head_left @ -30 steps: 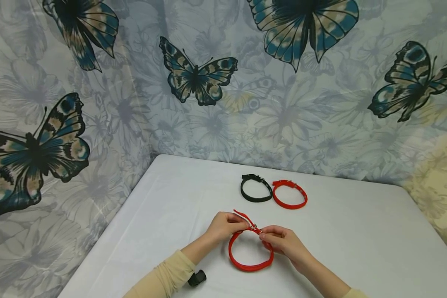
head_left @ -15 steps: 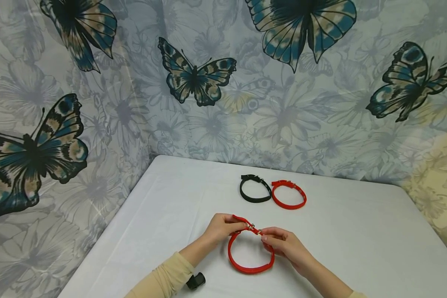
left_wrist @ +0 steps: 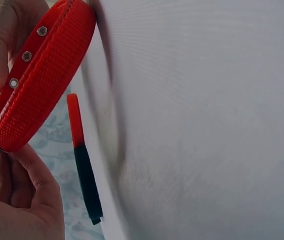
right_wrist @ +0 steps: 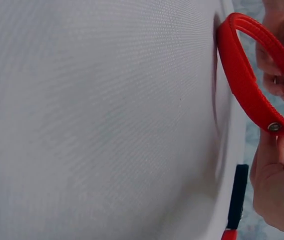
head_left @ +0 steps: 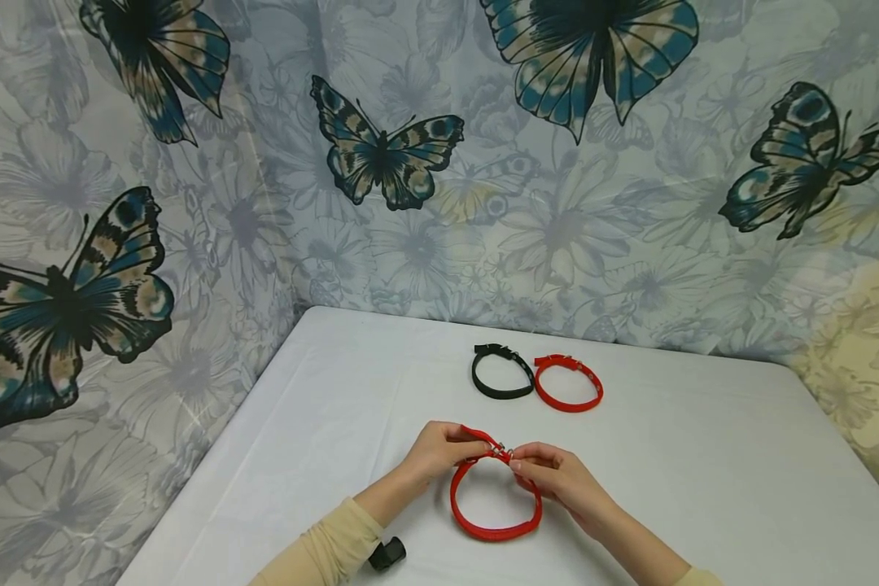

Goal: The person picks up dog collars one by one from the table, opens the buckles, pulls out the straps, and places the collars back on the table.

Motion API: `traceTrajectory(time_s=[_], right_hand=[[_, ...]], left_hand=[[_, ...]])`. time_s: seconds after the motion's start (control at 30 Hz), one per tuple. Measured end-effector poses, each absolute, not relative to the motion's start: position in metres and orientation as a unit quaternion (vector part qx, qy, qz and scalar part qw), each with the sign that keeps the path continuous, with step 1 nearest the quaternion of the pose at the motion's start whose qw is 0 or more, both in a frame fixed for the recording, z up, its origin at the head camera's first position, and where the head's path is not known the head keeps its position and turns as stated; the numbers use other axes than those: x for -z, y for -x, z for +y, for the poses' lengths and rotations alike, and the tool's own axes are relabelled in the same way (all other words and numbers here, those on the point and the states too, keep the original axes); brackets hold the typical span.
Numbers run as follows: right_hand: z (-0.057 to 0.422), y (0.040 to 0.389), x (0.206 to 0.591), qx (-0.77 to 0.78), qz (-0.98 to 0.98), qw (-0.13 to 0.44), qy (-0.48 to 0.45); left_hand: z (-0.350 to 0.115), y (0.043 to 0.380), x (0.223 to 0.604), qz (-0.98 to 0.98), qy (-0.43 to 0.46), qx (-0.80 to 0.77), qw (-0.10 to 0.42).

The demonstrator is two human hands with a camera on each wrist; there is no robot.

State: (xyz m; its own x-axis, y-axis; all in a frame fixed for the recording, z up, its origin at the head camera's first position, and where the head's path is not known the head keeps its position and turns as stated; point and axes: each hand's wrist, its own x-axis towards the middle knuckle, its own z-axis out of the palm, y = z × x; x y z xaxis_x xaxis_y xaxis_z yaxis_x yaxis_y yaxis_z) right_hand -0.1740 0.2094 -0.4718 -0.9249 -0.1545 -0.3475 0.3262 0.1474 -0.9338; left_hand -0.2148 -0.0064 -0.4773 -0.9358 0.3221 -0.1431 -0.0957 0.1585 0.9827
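Both hands hold a red collar (head_left: 494, 535) with a metal buckle, its loop hanging toward the front of the table. The left hand (head_left: 439, 448) pinches the strap just left of the buckle (head_left: 500, 449), and a length of strap arches between its fingers and the buckle. On the other side, the right hand (head_left: 557, 474) pinches the band between thumb and fingers. Metal eyelets (left_wrist: 26, 56) line the band's inner side in the left wrist view. The right wrist view has the right fingers under the collar (right_wrist: 242, 75) beside one eyelet.
Farther back on the white table (head_left: 703, 456) lie a black collar (head_left: 501, 394) and another red collar (head_left: 567, 405), side by side and buckled into loops. A small black object (head_left: 388, 554) sits by the left forearm. Butterfly-patterned cloth (head_left: 571, 244) hangs behind.
The strap's loose tip, which pointed up past the left fingers a second ago, is now at the left hand, and the strap bows toward the buckle. The hands have barely shifted.
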Motion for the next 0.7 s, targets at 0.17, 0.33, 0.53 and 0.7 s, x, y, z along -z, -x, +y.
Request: traceTrajectory(time_s=[0.17,0.33,0.53,0.7], right_hand=[[0.2111,0.1736,0.4739,0.650,0.734,0.189,-0.056],[0.2134,0.1733,0.4745,0.658,0.725,0.197,-0.053],[0.2133,0.1723,0.4736,0.660,0.723,0.197,-0.060],[0.2093,0.1743,0.4737,0.649,0.735,0.184,-0.069]], left_hand=[[-0.0076,0.2153,0.4790,0.752,-0.079,-0.636,0.154],[-0.0087,0.2169,0.4821,0.748,-0.078,-0.642,0.150],[-0.0093,0.2167,0.4824,0.746,-0.075,-0.645,0.151],[-0.0089,0.2167,0.4812,0.746,-0.078,-0.643,0.156]])
